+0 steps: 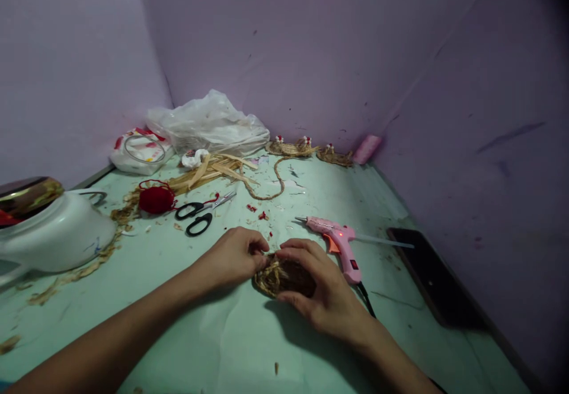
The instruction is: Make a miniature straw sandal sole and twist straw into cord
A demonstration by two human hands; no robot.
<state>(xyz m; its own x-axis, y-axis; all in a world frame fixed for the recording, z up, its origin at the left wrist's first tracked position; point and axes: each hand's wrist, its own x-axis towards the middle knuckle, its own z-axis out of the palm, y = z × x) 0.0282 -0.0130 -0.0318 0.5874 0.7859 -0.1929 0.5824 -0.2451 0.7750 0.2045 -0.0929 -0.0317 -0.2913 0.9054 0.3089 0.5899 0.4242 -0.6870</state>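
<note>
A small brown woven piece (284,278) with a braided rim is between my hands, just above or on the pale green table. My right hand (322,290) grips it from the right, thumb at the near side and fingers over the far edge. At its upper left edge, my left hand (240,255) is closed, thumb and index finger pinched against the rim; whether they hold a small part there is too small to tell. A pink glue gun (340,243) with a lit red light and a clear stick lies right of my hands.
Black-handled scissors (202,213) and a red yarn ball (157,198) lie to the left, near dried strips (208,172). A white pot (57,234) stands far left, a phone (433,275) lies right. Behind are a plastic bag (213,124), a braided cord (267,197) and woven pieces (291,149).
</note>
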